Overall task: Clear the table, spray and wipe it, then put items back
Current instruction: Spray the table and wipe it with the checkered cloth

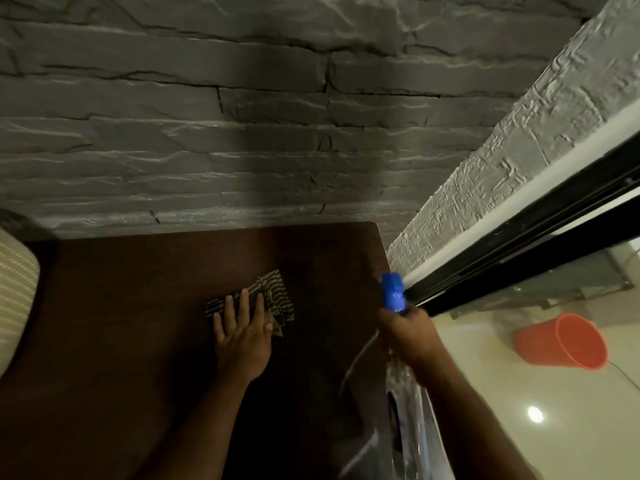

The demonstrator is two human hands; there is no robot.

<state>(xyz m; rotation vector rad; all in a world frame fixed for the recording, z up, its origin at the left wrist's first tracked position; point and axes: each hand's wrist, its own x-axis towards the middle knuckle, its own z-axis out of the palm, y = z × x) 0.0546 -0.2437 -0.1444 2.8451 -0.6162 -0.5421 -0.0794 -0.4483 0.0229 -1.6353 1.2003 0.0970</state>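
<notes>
A dark brown wooden table [138, 323] fills the lower left, pushed against a grey stone wall. My left hand [242, 330] lies flat with spread fingers on a striped cloth [273, 296] near the table's middle. My right hand [408, 334] grips a clear spray bottle [412, 410] by its neck at the table's right edge. The bottle's blue spray head [393, 292] points up and away, and its clear body hangs below my wrist.
An orange bucket [568, 342] lies tipped on the pale tiled floor at the right. A black-framed glass door [540, 251] runs along the right wall. A cream ribbed cushion [15, 289] sits at the left edge.
</notes>
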